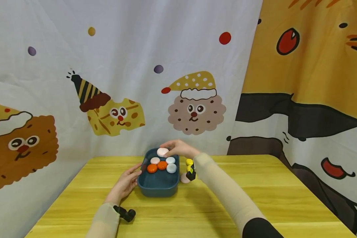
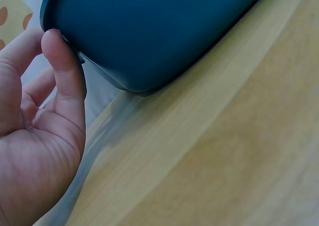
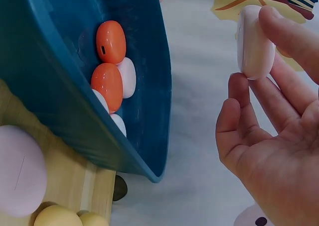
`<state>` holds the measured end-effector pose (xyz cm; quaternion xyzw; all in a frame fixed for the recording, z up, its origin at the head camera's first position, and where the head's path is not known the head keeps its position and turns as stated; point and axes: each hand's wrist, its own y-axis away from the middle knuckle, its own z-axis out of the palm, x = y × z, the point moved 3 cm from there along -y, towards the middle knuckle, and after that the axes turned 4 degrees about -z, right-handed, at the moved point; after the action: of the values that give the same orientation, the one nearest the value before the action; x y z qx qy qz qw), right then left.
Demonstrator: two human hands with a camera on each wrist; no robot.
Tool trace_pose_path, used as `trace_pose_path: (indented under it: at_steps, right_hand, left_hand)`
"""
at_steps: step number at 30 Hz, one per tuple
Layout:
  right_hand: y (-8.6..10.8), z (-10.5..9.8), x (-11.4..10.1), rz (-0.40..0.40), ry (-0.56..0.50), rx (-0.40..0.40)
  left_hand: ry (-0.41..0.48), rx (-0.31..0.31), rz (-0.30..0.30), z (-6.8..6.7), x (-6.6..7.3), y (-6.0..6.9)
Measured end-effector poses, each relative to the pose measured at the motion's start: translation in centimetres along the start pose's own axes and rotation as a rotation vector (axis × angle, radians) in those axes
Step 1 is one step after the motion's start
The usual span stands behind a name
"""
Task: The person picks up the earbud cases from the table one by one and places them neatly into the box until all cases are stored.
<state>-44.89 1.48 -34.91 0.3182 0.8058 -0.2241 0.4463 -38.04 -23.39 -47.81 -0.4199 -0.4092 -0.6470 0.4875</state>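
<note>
My right hand (image 1: 179,148) pinches a pale pink rounded case, like an earbud case (image 3: 255,43), between thumb and fingertips. In the head view it hangs over the far end of a dark blue bin (image 1: 158,192). Inside the bin lie two glossy orange cases (image 1: 152,168), a pale pink case (image 1: 155,160) and two whitish cases (image 1: 171,168). One orange case (image 3: 110,42) shows a small dark slot in the right wrist view. My left hand (image 1: 126,182) is at the bin's left side, its fingertips touching the wall near the rim (image 2: 46,9).
Right of the bin, on the wooden table (image 1: 214,205), lie a pale pink case (image 1: 184,178) and yellow ones (image 1: 189,162), partly hidden by my right wrist camera (image 1: 191,173). A white printed curtain (image 1: 154,109) hangs behind the table.
</note>
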Motion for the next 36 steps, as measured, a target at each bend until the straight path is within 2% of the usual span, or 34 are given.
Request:
trace_pose_path:
  at_steps: [10,16,22,36]
  right_hand:
    - [-1.0,0.7,0.3,0.016,-0.029,0.003]
    - [-1.6,1.7,0.2,0.026,0.009,-0.003]
    - [-2.1,2.8,0.3,0.027,-0.014,0.000]
    - [-3.2,4.2,0.9,0.087,-0.024,0.027]
  left_hand:
    - [-0.007,0.013,0.000,0.2,0.1,0.0]
    - [-0.013,0.001,0.006,0.1,0.1,0.0]
    - [-0.010,-0.014,-0.006,0.1,0.1,0.0]
    - [-0.019,-0.010,-0.011,0.1,0.1,0.0]
